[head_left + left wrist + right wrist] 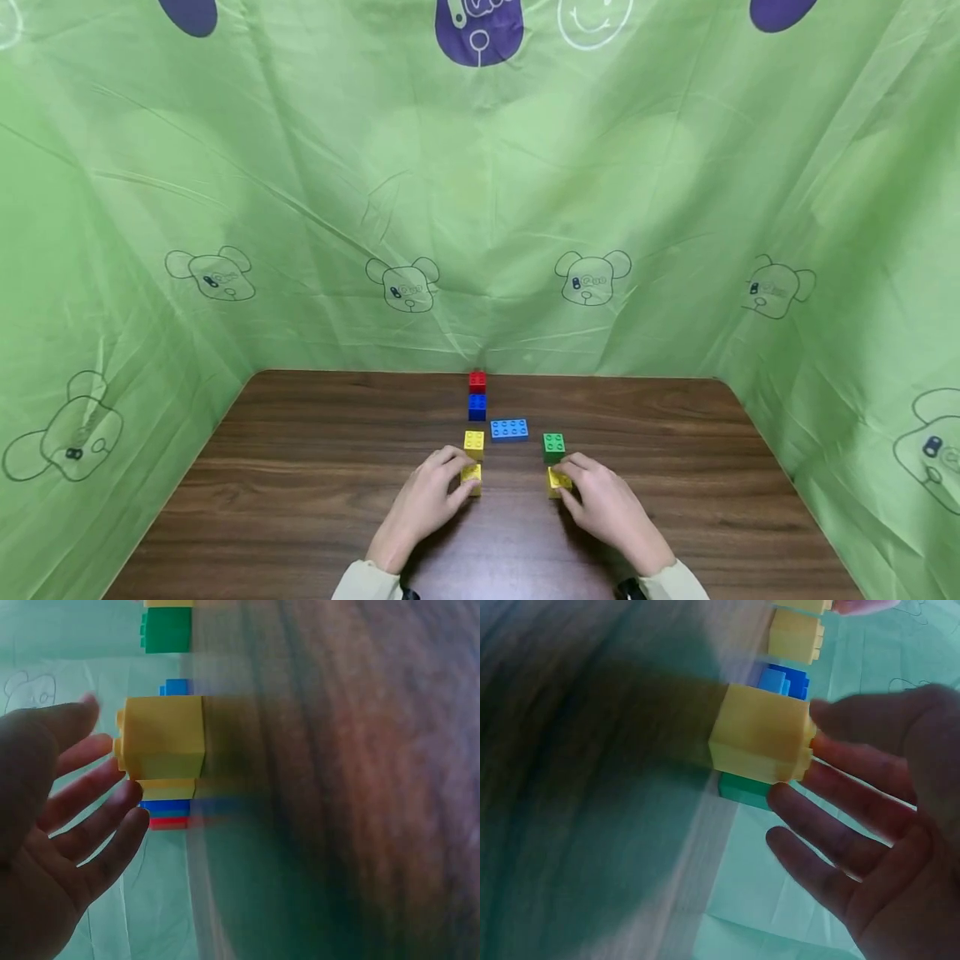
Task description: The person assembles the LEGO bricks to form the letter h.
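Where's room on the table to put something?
The table is bare left of the left hand, right of the right hand, and between the hands, this side of the long blue brick. It's crowded mid-table: red brick, dark blue brick and two yellow bricks lined up, green brick and third yellow brick rightward.

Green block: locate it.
In the head view, the green block is right of the long blue block, just beyond the yellow block by the right hand.

Left hand (56,862) has its fingers loosely spread by the studded side of a yellow block (162,735) — can't tell if they touch. A green block (167,630) and red block (169,823) sit farther off on the blurry tabletop (337,787) — green cloth (112,922) behind.
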Demonstrator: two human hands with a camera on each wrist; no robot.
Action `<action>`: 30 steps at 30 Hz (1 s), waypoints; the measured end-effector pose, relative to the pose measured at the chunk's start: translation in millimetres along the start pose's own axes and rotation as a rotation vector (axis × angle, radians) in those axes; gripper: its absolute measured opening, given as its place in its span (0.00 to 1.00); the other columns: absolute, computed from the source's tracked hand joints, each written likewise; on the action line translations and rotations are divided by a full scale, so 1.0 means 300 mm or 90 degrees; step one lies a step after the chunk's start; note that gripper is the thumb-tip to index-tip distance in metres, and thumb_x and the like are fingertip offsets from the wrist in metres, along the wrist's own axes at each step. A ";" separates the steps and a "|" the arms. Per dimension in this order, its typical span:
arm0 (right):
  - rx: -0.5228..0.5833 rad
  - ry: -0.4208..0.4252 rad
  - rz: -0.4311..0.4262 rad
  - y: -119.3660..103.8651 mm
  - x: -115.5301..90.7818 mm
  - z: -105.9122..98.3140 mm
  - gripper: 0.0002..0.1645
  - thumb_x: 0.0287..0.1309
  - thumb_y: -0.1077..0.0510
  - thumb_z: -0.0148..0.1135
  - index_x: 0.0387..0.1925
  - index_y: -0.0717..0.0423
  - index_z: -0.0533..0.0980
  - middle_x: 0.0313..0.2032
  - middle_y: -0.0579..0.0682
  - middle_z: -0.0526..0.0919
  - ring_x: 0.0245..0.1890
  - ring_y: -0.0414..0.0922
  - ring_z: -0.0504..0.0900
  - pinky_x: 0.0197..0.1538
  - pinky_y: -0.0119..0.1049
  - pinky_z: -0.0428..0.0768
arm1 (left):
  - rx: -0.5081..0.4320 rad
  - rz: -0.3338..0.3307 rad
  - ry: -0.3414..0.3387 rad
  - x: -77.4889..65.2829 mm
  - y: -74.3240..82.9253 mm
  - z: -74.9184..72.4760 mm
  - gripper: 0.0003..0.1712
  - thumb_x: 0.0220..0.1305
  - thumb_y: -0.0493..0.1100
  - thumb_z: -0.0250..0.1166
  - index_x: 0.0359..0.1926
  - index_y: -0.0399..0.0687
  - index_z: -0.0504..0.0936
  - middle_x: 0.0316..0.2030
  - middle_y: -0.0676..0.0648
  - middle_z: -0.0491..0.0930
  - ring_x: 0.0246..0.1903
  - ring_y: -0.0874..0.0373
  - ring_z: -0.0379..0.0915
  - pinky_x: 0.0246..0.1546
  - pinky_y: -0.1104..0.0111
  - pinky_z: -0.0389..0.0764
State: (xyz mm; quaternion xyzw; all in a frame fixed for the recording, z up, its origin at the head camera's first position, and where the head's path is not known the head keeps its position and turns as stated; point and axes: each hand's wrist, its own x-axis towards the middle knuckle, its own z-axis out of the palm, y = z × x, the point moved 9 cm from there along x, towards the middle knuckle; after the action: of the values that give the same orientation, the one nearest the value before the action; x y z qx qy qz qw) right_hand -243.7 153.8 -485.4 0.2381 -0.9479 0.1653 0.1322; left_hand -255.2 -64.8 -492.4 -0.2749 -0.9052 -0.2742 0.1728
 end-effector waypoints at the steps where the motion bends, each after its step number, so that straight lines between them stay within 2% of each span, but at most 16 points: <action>1: 0.007 0.003 0.000 0.001 0.000 0.003 0.13 0.52 0.63 0.75 0.41 0.54 0.85 0.41 0.44 0.85 0.40 0.41 0.85 0.42 0.39 0.86 | 0.002 -0.001 -0.004 -0.003 -0.002 0.005 0.13 0.58 0.45 0.76 0.43 0.47 0.87 0.42 0.53 0.83 0.42 0.60 0.81 0.43 0.65 0.84; 5: 0.047 0.011 0.002 0.006 0.003 0.008 0.14 0.49 0.68 0.76 0.40 0.56 0.85 0.41 0.47 0.87 0.42 0.43 0.87 0.44 0.39 0.86 | 0.005 -0.019 -0.022 -0.012 -0.013 0.020 0.17 0.54 0.45 0.79 0.44 0.46 0.86 0.43 0.53 0.81 0.41 0.60 0.80 0.43 0.65 0.84; 10: 0.085 -0.001 0.016 0.017 0.012 0.013 0.14 0.51 0.71 0.74 0.41 0.60 0.85 0.43 0.53 0.88 0.45 0.48 0.88 0.46 0.42 0.87 | 0.010 -0.041 -0.040 -0.014 -0.023 0.033 0.18 0.55 0.44 0.78 0.46 0.46 0.86 0.44 0.52 0.81 0.43 0.59 0.81 0.45 0.64 0.84; 16: 0.098 -0.022 0.036 0.028 0.016 0.026 0.14 0.52 0.71 0.73 0.40 0.58 0.83 0.39 0.51 0.88 0.40 0.45 0.87 0.41 0.39 0.86 | -0.014 -0.063 -0.078 -0.009 -0.027 0.047 0.18 0.58 0.42 0.76 0.49 0.44 0.85 0.45 0.50 0.83 0.45 0.58 0.82 0.47 0.63 0.84; 22: 0.106 -0.039 0.046 0.029 0.014 0.041 0.16 0.50 0.70 0.75 0.40 0.56 0.81 0.38 0.49 0.87 0.39 0.43 0.86 0.39 0.38 0.86 | -0.040 -0.056 -0.095 -0.014 0.003 0.051 0.17 0.59 0.40 0.76 0.49 0.44 0.84 0.45 0.50 0.82 0.45 0.58 0.82 0.47 0.65 0.84; 30: 0.119 -0.052 0.056 0.041 0.018 0.044 0.16 0.49 0.71 0.76 0.38 0.55 0.81 0.38 0.51 0.88 0.39 0.44 0.86 0.36 0.36 0.85 | -0.034 -0.033 -0.114 -0.008 0.090 0.052 0.18 0.59 0.43 0.76 0.50 0.47 0.85 0.45 0.53 0.82 0.43 0.62 0.80 0.46 0.66 0.84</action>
State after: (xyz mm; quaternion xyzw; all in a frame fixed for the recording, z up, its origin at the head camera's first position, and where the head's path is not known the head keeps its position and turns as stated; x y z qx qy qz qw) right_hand -256.6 156.9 -498.7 0.2140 -0.9426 0.2484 0.0633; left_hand -239.9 -37.8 -495.2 -0.2795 -0.9162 -0.2767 0.0764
